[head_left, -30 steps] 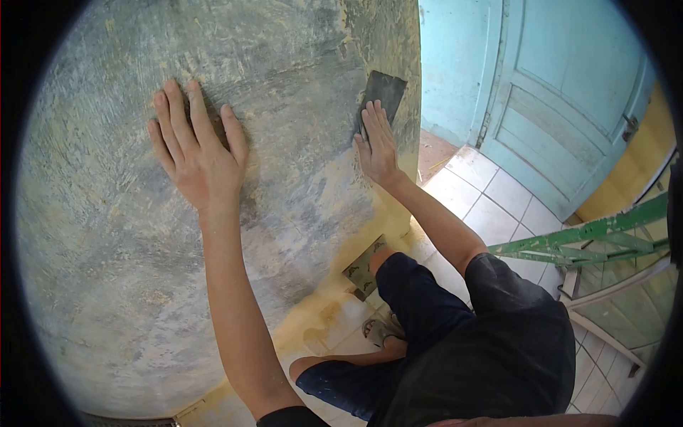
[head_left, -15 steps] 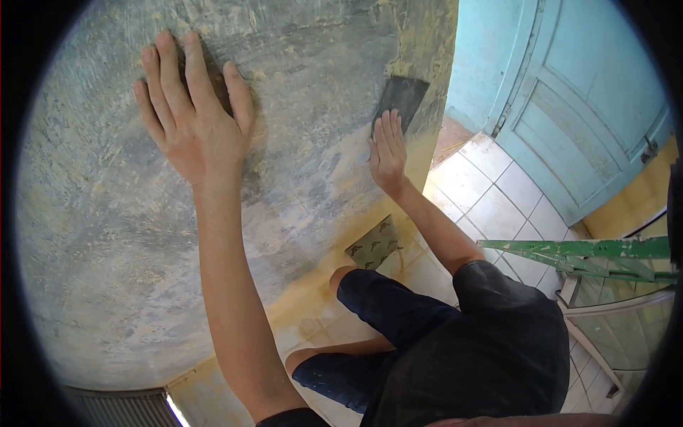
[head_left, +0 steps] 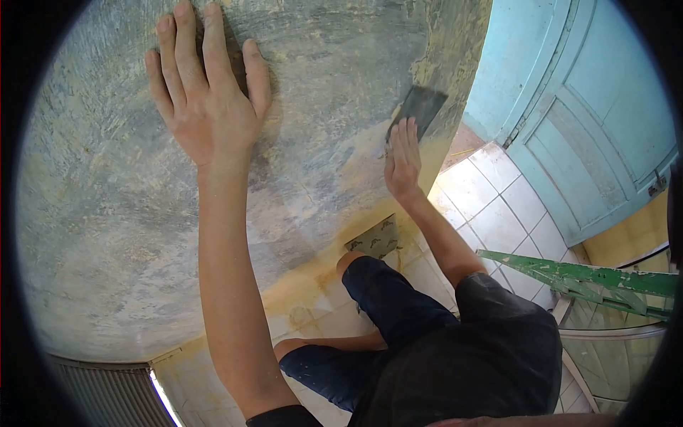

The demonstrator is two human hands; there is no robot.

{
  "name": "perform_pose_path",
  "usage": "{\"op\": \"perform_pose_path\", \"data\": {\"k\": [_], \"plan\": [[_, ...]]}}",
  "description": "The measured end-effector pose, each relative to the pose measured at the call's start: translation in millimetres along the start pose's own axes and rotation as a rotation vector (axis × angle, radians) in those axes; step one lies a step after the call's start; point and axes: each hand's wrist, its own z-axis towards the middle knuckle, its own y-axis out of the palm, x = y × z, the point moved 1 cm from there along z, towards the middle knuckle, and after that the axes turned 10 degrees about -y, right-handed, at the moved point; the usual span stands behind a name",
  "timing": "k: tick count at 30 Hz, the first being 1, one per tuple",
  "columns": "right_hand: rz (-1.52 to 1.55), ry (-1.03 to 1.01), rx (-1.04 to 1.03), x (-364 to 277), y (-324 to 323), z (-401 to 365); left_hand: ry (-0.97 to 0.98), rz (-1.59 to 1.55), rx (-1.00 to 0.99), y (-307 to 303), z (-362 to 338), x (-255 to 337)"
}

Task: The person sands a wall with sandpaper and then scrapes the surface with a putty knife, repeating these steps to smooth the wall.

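Note:
My left hand [head_left: 217, 107] lies flat against the rough grey plaster wall [head_left: 320, 92], its fingers spread and nothing in it. Farther right, my right hand [head_left: 404, 164] presses a dark sheet of sandpaper [head_left: 425, 110] to the wall. Its fingers lie straight and close together over the sheet's lower part, hiding it, while the upper part sticks out beyond the fingertips. Another sheet with printed dark marks, apparently sandpaper backing [head_left: 373, 240], rests at the foot of the wall near my knee.
Yellowish dust lies on the tiled floor [head_left: 313, 306] along the wall's base. Right of the wall's edge stands a light blue door [head_left: 590, 135] above white tiles [head_left: 491, 185]. A green-painted frame piece [head_left: 569, 274] and glass-paned panels [head_left: 612, 363] are close to my right side.
The view has shifted and tilted a little, so the wall edge and door appear farther right. My right hand and the sandpaper seem slightly lower on the wall. My left hand remains flat.

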Motion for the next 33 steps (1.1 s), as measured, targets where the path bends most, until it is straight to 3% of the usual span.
{"op": "perform_pose_path", "data": {"k": [3,11,15,19,21,27,31,33], "plan": [[-0.040,-0.015,0.066,15.8,-4.5,57.0,0.004,0.020,-0.019,-1.8,-0.5,0.1],[0.016,0.030,-0.023,-7.8,1.3,-3.7,-0.011,0.023,-0.031,-4.2,-1.3,1.1],[-0.047,0.000,0.049,9.7,-9.7,75.5,-0.029,0.011,-0.029,-2.2,-1.3,1.5],[-0.064,-0.037,0.027,-0.7,-7.6,40.1,-0.023,0.008,-0.025,-2.7,-2.4,0.3],[-0.015,0.036,-0.114,-19.2,-9.9,7.3,-0.033,0.018,-0.033,-4.3,-1.1,2.2],[-0.058,-0.038,0.032,6.4,-9.9,73.3,-0.028,-0.017,-0.010,-1.1,-1.4,0.8],[-0.065,-0.042,0.017,-0.7,-4.1,34.0,-0.033,-0.010,-0.010,-3.2,-1.5,2.5],[-0.029,0.024,-0.113,-13.9,-8.1,7.0,-0.034,0.012,-0.021,-4.2,0.5,2.6]]}}
